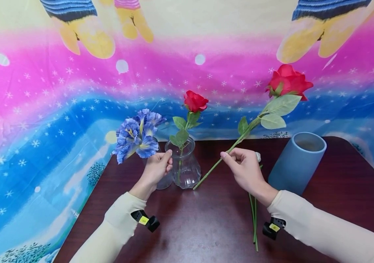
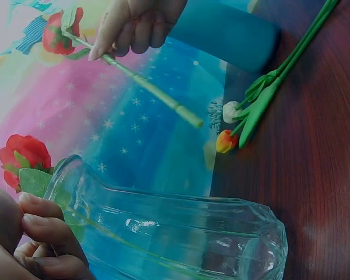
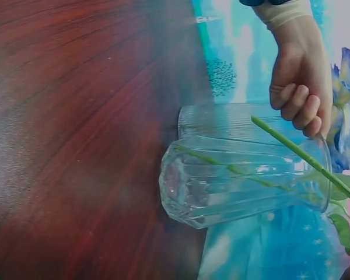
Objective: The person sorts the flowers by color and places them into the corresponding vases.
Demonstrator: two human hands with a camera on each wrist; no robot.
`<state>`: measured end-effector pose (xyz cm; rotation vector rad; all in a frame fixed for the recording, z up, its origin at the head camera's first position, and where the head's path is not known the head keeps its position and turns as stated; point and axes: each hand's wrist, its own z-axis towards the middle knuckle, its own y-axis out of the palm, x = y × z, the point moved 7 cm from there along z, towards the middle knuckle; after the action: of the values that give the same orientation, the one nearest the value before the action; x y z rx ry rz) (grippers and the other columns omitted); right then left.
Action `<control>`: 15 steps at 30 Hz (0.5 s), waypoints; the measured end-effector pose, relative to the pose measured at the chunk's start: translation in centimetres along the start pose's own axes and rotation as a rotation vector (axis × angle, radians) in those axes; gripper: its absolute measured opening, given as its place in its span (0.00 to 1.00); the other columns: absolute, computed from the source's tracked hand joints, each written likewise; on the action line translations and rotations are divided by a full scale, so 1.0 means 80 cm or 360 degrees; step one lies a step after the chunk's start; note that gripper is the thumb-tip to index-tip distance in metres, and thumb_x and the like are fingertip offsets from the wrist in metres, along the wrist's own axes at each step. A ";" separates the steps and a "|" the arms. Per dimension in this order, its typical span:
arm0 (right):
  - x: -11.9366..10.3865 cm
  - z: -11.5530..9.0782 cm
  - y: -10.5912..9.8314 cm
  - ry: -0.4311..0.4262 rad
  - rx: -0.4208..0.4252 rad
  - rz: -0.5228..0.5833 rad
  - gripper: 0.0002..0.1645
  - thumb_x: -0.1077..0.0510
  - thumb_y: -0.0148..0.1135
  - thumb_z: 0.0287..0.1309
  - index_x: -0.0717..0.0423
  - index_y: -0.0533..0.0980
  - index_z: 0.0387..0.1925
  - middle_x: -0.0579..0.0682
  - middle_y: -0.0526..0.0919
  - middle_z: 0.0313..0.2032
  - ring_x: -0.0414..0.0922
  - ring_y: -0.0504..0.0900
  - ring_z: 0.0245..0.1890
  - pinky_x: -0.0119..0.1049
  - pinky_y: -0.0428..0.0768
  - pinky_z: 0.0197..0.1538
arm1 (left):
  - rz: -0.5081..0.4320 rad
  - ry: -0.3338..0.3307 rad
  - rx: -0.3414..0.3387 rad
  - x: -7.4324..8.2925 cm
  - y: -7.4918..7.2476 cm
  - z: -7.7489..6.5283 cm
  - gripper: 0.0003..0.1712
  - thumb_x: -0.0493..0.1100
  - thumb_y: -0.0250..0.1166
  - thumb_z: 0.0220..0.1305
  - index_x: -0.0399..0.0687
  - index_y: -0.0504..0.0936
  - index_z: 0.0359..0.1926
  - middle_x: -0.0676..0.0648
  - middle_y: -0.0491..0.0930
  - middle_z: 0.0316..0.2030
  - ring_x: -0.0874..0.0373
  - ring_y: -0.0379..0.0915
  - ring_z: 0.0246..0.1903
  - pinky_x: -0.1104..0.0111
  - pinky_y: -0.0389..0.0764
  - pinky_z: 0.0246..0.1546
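My right hand (image 1: 247, 170) pinches the stem of a large red rose (image 1: 290, 82) between thumb and forefinger. This rose leans up to the right, its cut stem end (image 2: 189, 116) low in front of the clear glass vase (image 1: 188, 173). A smaller red rose (image 1: 195, 101) stands in that vase, its stem showing through the glass. With curled fingers, my left hand (image 1: 155, 168) grips the vase's rim at its left side. Beside it, a ribbed clear glass (image 3: 221, 119) stands partly hidden behind my left hand, with blue-violet flowers (image 1: 137, 137) above it.
A blue-grey vase (image 1: 297, 164) stands on the right of the dark wooden table (image 1: 203, 226). Tulips lie near my right wrist, a white one (image 2: 230, 111) and an orange one (image 2: 226, 141), stems toward the front. A printed cloth (image 1: 180, 62) hangs behind the table.
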<state>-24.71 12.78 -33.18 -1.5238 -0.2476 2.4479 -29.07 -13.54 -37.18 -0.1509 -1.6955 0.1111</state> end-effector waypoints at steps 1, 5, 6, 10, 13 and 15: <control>-0.001 0.001 -0.001 -0.0008 0.0007 -0.0002 0.18 0.61 0.63 0.67 0.62 0.77 0.20 0.40 0.62 0.13 0.34 0.58 0.16 0.34 0.63 0.24 | 0.0002 -0.0001 0.0000 0.000 0.000 0.000 0.26 0.49 0.52 0.78 0.48 0.71 0.18 0.56 0.67 0.10 0.66 0.59 0.12 0.76 0.61 0.16; -0.006 0.007 -0.006 -0.0046 0.0049 -0.0042 0.18 0.61 0.64 0.66 0.61 0.78 0.20 0.39 0.62 0.13 0.34 0.57 0.16 0.34 0.62 0.23 | 0.0018 0.0006 -0.0009 0.000 0.000 0.000 0.27 0.50 0.52 0.78 0.48 0.71 0.18 0.56 0.67 0.11 0.66 0.59 0.13 0.76 0.61 0.16; -0.007 0.009 -0.007 -0.0055 0.0058 -0.0047 0.18 0.61 0.64 0.66 0.61 0.78 0.20 0.39 0.62 0.13 0.34 0.57 0.15 0.35 0.62 0.23 | 0.0020 0.0011 -0.0011 0.000 0.000 0.001 0.27 0.50 0.52 0.78 0.48 0.71 0.18 0.56 0.67 0.11 0.66 0.58 0.13 0.76 0.61 0.16; -0.017 0.014 -0.011 -0.0083 0.0074 -0.0014 0.17 0.61 0.64 0.67 0.62 0.78 0.21 0.40 0.61 0.13 0.36 0.57 0.14 0.35 0.63 0.23 | 0.0016 0.0018 -0.0017 0.000 0.001 0.001 0.27 0.49 0.52 0.78 0.48 0.71 0.18 0.56 0.67 0.11 0.65 0.58 0.12 0.76 0.61 0.16; -0.024 0.018 -0.012 -0.0094 0.0086 0.0021 0.17 0.60 0.64 0.67 0.63 0.79 0.22 0.40 0.62 0.12 0.37 0.57 0.14 0.36 0.63 0.23 | 0.0014 0.0011 -0.0016 -0.001 0.001 0.000 0.26 0.49 0.52 0.78 0.48 0.71 0.19 0.56 0.67 0.11 0.65 0.58 0.13 0.76 0.61 0.16; -0.027 0.021 -0.011 -0.0100 0.0094 0.0038 0.16 0.60 0.64 0.67 0.64 0.80 0.23 0.40 0.62 0.12 0.37 0.57 0.14 0.36 0.63 0.23 | 0.0020 0.0007 -0.0017 -0.001 0.001 0.000 0.26 0.49 0.52 0.78 0.47 0.71 0.19 0.56 0.67 0.11 0.65 0.58 0.13 0.76 0.61 0.16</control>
<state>-25.18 12.95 -30.34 -1.4358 -0.1682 2.5010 -29.09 -13.48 -37.26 -0.1696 -1.6912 0.1105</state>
